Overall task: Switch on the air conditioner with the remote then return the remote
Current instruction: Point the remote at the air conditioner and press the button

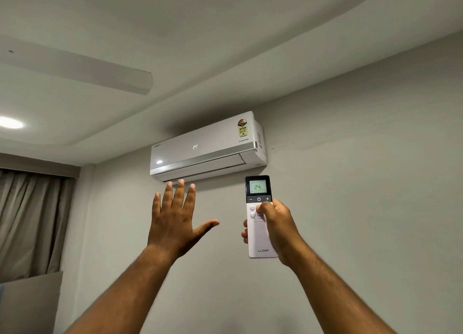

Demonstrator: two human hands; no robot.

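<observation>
A white wall-mounted air conditioner (208,146) hangs high on the grey wall, its front panel lit with "24". My right hand (278,231) grips a white remote (259,236) upright just below the unit's right end; its screen reads 24 and my thumb rests on the buttons under the power key. My left hand (175,218) is raised, palm forward, fingers spread, its fingertips reaching the unit's lower flap edge. It holds nothing.
A ceiling fan blade (100,75) crosses the upper left, and a round ceiling light (10,122) glows at the left edge. Grey curtains (30,221) hang at the left. A pale padded panel (30,303) stands in the bottom left corner.
</observation>
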